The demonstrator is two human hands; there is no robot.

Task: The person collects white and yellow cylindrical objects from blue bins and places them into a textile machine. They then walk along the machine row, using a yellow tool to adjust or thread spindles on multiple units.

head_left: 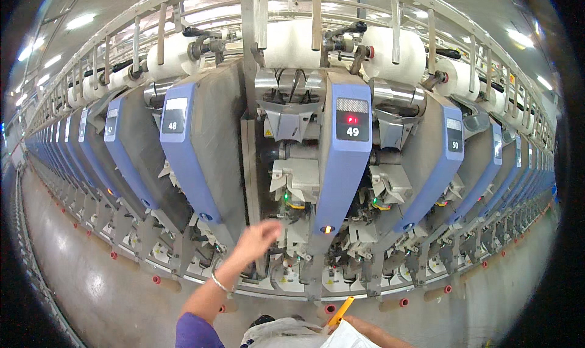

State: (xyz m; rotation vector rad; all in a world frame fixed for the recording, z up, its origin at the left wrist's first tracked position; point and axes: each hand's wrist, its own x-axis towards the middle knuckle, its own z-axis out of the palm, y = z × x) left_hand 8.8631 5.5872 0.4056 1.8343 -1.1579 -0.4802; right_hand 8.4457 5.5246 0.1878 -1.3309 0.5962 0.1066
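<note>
My left hand (259,237) is raised before the lower part of a winding unit, its fingers bent and smeared by motion. I cannot make out anything in it. A metal bangle (220,283) circles that wrist. Close behind the hand are the unit's pale metal yarn-handling parts (297,233). Low in the view, my right hand (333,328) is mostly hidden behind white cloth (350,337). It grips a yellow stick-like tool (341,310) that points up and to the right. The blue front panel (344,165) beside the left hand shows a red display and a glowing orange button (328,230).
White yarn packages (292,43) sit along the top of the long machine, above metal drums (396,97). More blue-fronted units (189,153) run off to both sides. Reddish-ended tubes (393,304) stick out low along the machine, above a grey floor (122,299).
</note>
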